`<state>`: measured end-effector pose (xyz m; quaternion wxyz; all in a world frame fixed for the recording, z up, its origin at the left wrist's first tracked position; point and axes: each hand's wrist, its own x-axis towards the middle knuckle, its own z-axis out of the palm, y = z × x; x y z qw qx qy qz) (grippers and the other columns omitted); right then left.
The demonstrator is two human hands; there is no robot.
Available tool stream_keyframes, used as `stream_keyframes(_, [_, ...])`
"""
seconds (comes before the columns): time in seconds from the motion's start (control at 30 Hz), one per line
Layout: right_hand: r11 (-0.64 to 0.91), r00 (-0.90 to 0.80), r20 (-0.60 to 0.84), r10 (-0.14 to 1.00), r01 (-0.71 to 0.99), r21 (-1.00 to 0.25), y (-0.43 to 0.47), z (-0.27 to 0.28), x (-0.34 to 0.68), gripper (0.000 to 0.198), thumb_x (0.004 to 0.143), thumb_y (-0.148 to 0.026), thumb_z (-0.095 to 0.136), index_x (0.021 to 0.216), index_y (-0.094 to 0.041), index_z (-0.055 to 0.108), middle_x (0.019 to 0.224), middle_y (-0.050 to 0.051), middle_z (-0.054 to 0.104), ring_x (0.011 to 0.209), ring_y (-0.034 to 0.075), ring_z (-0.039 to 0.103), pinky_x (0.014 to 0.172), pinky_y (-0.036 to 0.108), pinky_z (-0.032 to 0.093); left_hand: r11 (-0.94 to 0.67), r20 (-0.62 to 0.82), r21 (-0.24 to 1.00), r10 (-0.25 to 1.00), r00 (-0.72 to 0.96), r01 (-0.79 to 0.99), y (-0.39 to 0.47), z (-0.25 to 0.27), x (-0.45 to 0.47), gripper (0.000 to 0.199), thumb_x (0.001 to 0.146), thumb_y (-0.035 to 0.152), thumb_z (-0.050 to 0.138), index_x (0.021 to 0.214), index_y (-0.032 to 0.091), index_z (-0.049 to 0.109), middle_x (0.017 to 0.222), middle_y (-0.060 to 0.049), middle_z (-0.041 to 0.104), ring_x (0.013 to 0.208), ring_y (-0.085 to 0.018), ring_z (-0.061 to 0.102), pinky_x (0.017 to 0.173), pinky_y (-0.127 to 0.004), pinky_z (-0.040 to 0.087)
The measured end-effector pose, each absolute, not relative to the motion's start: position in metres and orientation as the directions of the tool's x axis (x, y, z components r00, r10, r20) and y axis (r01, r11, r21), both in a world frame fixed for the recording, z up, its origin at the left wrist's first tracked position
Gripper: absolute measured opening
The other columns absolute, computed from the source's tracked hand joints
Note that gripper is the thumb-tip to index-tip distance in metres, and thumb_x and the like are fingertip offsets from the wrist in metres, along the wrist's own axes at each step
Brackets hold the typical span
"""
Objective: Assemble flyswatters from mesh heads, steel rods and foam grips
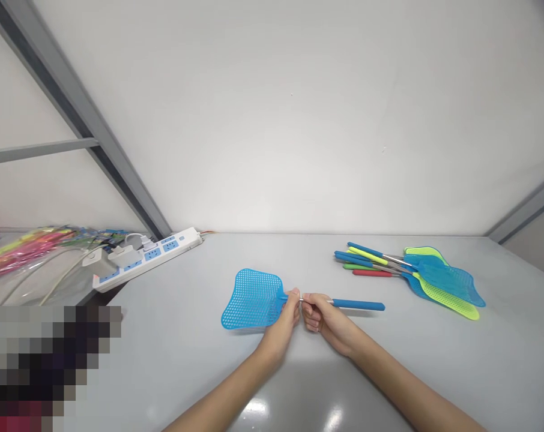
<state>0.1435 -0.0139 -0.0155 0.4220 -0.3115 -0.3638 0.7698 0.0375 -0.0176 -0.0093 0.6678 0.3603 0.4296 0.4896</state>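
A blue fly swatter (254,300) is held crosswise just above the grey table, its perforated head to the left and its blue grip to the right. My left hand (286,317) is closed around the neck, where the head meets the metal rod. Close beside it, my right hand (320,313) is closed on the rod, near the start of the grip. A short bit of bare metal shows between the two hands. Off to the right lies a pile of fly swatters (447,282) with blue, yellow-green, green and red handles pointing left.
A white power strip (182,240) with plugs and adapters runs along the table's left edge. Behind it, colourful items in clear plastic (33,246) lie on another surface. A white wall (299,120) closes off the back of the grey table (173,348). The lower left corner is pixelated.
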Motion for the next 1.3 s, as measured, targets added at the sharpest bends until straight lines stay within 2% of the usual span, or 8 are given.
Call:
stream_keyframes(0.3, [-0.368,-0.371,-0.204,0.906,-0.451,-0.813,-0.01,-0.014,0.145,0.029,0.075,-0.029,0.045,0.049,-0.016,0.037,0.043,-0.007,0.022,0.041,0.006,0.018,0.043,0.023,0.016,0.187,-0.172,0.948,0.982,0.081,-0.258,-0.008,-0.02,0.029,0.04,0.073,0.043,0.047,0.053,0.018,0.023,0.049,0.007,0.018,0.044,-0.005,0.014,0.042,-0.02,0.016])
stream_keyframes(0.97, [-0.316,-0.275,-0.204,0.939,-0.467,-0.826,-0.007,-0.013,0.158,0.028,0.073,-0.025,0.044,0.048,-0.016,0.037,0.043,-0.007,0.022,0.04,0.006,0.019,0.043,0.023,0.017,0.126,-0.119,0.961,0.992,0.046,-0.247,-0.004,-0.007,0.024,0.04,0.072,0.042,0.048,0.052,0.018,0.023,0.049,0.007,0.021,0.044,-0.005,0.018,0.043,-0.02,0.02])
stream_keyframes(1.2, [-0.334,-0.297,-0.213,0.931,-0.456,-0.825,-0.009,-0.011,0.159,0.029,0.075,-0.027,0.044,0.049,-0.016,0.037,0.043,-0.007,0.022,0.04,0.006,0.02,0.043,0.023,0.016,0.086,-0.082,0.964,0.996,0.026,-0.252,-0.003,-0.008,0.024,0.038,0.073,0.038,0.049,0.053,0.019,0.023,0.049,0.008,0.018,0.043,-0.005,0.016,0.041,-0.02,0.018])
stream_keyframes(1.3, [-0.369,-0.364,-0.214,0.907,-0.438,-0.82,-0.013,-0.009,0.159,0.03,0.076,-0.032,0.046,0.051,-0.016,0.038,0.044,-0.007,0.023,0.041,0.005,0.021,0.043,0.023,0.015,0.068,-0.064,0.969,0.998,0.022,-0.236,-0.004,-0.011,0.021,0.038,0.074,0.038,0.047,0.052,0.019,0.022,0.048,0.008,0.018,0.042,-0.005,0.016,0.041,-0.02,0.018])
